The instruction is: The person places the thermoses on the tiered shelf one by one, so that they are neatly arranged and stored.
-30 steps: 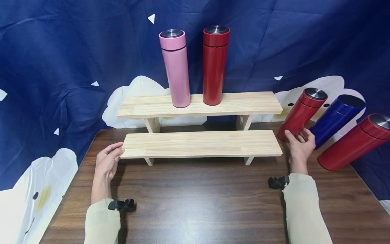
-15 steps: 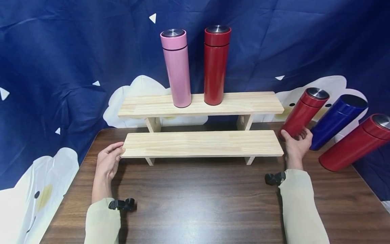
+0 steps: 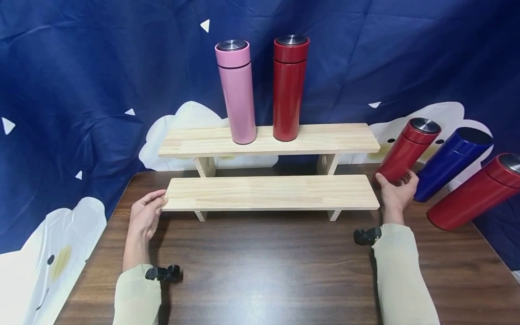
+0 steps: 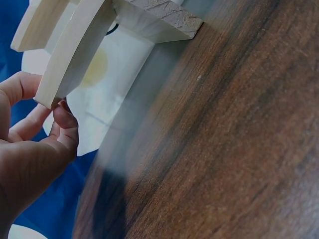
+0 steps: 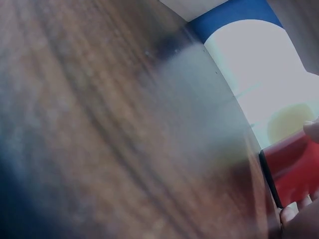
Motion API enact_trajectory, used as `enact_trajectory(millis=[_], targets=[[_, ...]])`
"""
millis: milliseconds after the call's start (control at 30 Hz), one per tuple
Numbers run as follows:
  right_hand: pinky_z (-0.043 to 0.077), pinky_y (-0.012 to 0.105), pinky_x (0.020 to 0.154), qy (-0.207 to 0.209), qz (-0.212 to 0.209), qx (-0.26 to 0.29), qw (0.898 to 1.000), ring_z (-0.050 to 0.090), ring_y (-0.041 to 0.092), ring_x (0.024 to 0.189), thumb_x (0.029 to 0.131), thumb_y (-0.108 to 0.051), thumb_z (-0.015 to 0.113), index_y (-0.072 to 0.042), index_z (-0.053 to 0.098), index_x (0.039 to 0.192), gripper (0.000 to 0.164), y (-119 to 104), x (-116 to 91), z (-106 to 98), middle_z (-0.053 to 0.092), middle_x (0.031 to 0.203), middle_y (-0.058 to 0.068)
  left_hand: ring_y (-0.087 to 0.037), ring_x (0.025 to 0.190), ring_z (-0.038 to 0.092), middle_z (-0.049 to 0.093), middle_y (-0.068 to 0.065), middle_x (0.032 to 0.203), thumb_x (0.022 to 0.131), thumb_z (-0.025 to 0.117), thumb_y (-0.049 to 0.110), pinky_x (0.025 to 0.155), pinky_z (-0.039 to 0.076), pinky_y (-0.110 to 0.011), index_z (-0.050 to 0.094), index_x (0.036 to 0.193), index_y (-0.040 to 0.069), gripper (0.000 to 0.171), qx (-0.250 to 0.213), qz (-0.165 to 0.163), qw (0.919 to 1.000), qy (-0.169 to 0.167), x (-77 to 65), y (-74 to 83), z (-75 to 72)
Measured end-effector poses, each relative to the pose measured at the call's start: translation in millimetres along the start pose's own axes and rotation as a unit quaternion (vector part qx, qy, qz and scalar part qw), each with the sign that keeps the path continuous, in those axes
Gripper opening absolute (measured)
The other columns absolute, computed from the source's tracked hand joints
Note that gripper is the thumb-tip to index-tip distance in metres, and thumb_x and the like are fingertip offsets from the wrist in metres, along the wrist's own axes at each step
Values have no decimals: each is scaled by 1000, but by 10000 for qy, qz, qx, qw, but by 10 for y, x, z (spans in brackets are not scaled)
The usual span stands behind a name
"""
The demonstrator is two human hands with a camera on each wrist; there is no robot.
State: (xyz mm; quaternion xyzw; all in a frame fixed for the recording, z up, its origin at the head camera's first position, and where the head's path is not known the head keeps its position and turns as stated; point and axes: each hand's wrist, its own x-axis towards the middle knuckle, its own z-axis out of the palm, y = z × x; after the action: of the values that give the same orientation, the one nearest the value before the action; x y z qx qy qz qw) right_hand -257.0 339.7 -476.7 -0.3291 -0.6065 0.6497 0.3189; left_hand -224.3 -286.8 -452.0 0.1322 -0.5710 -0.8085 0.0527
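Note:
My left hand (image 3: 145, 214) pinches the left end of the lower board of a two-tier pale wooden shelf (image 3: 268, 194). In the left wrist view, thumb and fingertips meet at the corner of that board (image 4: 75, 64). My right hand (image 3: 398, 194) grips a red thermos flask (image 3: 406, 146) low on its body, right of the shelf. Its dark base rim shows close to the tabletop in the right wrist view, where the red flask (image 5: 296, 169) has fingers on both sides. On the upper board (image 3: 333, 137) stand a pink flask (image 3: 236, 99) and another red flask (image 3: 288, 95).
A blue flask (image 3: 451, 164) stands just right of my right hand, and a further red flask (image 3: 473, 194) stands beyond it near the table's right edge. Brown wooden table (image 3: 260, 262) lies in front of the shelf. A blue patterned cloth (image 3: 122, 58) hangs behind.
My right hand has shifted slightly left, farther round the red flask, while the flask stays by the shelf's end. The left hand keeps its place; the whole view has drifted slightly.

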Motion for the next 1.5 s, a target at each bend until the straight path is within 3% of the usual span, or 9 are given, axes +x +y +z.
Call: enact_trajectory(millis=[300,733,1000,1167,1300,1500], targets=[[31,26,116,-6,13,-412,9992,44,16,140,80,-4,83,-22,43,147,80,-46,5,-11,48,152,4,-12,92,63,63,-6,99,88,59,-17,79,54,-20,73,102,1,26,188,-44,9998,102,4,-5,7],[35,29,115,-331,-132,-1011,9942,44,17,140,85,-11,82,-21,37,152,82,-64,-2,-89,44,155,4,-12,87,64,67,-5,93,89,57,-18,74,55,-19,74,97,4,29,15,-20,10000,80,-4,-7,-2],[38,29,112,-422,-282,-851,9951,50,17,132,81,-8,84,-19,42,150,81,-155,-51,-105,49,150,7,-12,87,64,68,-5,92,89,57,-19,75,55,-19,74,96,4,29,1,-10,10000,43,4,-6,2],[40,29,110,-494,-582,-887,9931,53,16,125,80,-10,86,-18,45,148,80,-239,-67,-129,53,146,8,-12,90,64,67,-5,95,89,58,-18,76,54,-19,74,99,3,28,108,-18,9999,41,12,-10,-6],[40,29,111,-593,-773,-1004,9902,54,15,124,81,-15,85,-19,46,147,76,-305,-93,-142,54,145,6,-12,88,64,68,-5,94,89,58,-17,75,54,-19,74,98,3,28,98,5,10000,13,7,-2,-11],[45,26,104,-568,-891,-912,9902,56,14,116,79,-18,86,-19,52,140,70,-392,-147,-152,59,130,-1,-11,84,63,69,-3,91,89,61,-16,72,55,-18,76,96,6,27,114,-3,9999,-14,-5,-1,-9]])
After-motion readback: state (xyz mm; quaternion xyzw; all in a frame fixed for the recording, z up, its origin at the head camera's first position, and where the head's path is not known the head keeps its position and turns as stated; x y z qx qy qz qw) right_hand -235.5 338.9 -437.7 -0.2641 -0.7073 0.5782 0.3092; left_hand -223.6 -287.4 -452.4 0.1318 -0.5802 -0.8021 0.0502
